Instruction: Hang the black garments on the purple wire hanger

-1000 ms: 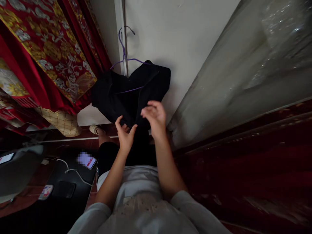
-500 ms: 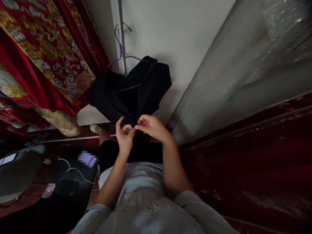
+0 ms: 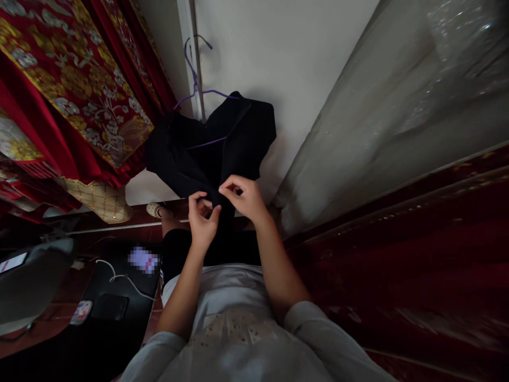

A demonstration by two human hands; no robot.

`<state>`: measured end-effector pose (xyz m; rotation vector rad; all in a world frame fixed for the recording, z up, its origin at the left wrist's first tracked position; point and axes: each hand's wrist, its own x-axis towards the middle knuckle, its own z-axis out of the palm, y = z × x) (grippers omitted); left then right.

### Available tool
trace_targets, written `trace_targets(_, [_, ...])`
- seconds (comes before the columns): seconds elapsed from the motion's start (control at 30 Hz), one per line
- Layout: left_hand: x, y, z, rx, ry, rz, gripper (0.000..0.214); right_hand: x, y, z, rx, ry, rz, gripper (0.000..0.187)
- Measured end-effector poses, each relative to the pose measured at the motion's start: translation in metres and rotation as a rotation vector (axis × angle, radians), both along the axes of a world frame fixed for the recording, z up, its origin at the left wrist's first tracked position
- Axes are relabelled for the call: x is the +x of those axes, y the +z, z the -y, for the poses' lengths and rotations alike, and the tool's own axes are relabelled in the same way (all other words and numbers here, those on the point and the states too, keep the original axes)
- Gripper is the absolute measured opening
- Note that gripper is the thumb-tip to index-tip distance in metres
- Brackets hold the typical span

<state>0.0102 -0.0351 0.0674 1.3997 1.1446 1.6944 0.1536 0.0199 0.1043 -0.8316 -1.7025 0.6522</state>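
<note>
A dark, black or navy garment with an open front [image 3: 250, 127], perhaps a jacket or shirt, hangs on a purple hanger [image 3: 193, 74]. My left hand [image 3: 202, 223] is at the lower part of its opening, thumb and curled fingers closed on the dark cloth. Just above and to the right, my right hand [image 3: 246, 199] pinches the garment's front edge between thumb and forefinger. Whether a button or other small fastener lies under the fingertips is too dark to make out.
Red embroidered cloth [image 3: 75, 79] hangs at the left. A black bench or seat [image 3: 131, 286] below it bears a phone [image 3: 143, 260], a white cable [image 3: 113, 273] and a dark flat item. Plastic sheeting [image 3: 382, 116] covers something large along the right. A pale wall [image 3: 278, 48] stands behind the garment.
My right hand has moved up and slightly left along the garment's edge, away from the left thumb. My left hand has stayed nearly in place.
</note>
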Motion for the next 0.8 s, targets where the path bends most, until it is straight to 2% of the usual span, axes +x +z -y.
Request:
trace_targets(0.07, [-0.002, 0.001, 0.002, -0.010, -0.009, -0.120, 0.042, 0.000, 0.016, -0.022, 0.140, -0.098, -0.016, 0.023])
trace_targets(0.17, [-0.009, 0.004, 0.002, -0.024, -0.004, -0.354, 0.038, 0.000, 0.056, -0.067, 0.336, -0.251, 0.031, 0.028])
trace_targets(0.27, [-0.019, 0.008, -0.006, -0.079, -0.036, -0.640, 0.036, -0.006, 0.103, -0.106, 0.450, -0.339, 0.136, 0.029])
trace_targets(0.37, [-0.027, 0.020, -0.021, -0.122, -0.122, -0.887, 0.037, -0.015, 0.135, -0.121, 0.498, -0.364, 0.210, 0.028])
trace_targets(0.43, [-0.031, 0.035, -0.034, -0.099, -0.181, -0.944, 0.033, -0.021, 0.144, -0.118, 0.508, -0.346, 0.263, 0.026])
trace_targets(0.5, [-0.034, 0.059, -0.051, 0.003, -0.192, -0.880, 0.027, -0.023, 0.144, -0.113, 0.513, -0.312, 0.309, 0.024])
trace_targets(0.6, [-0.038, 0.107, -0.090, 0.312, -0.028, -0.681, 0.030, -0.021, 0.140, -0.107, 0.518, -0.256, 0.358, 0.026])
trace_targets(0.67, [-0.042, 0.137, -0.121, 0.497, 0.065, -0.618, 0.031, -0.017, 0.139, -0.107, 0.528, -0.231, 0.380, 0.027])
trace_targets(0.73, [-0.045, 0.158, -0.150, 0.577, 0.062, -0.648, 0.022, -0.013, 0.139, -0.110, 0.548, -0.223, 0.405, 0.027])
trace_targets(0.8, [-0.046, 0.169, -0.169, 0.575, 0.045, -0.688, 0.016, -0.008, 0.137, -0.116, 0.578, -0.223, 0.444, 0.026])
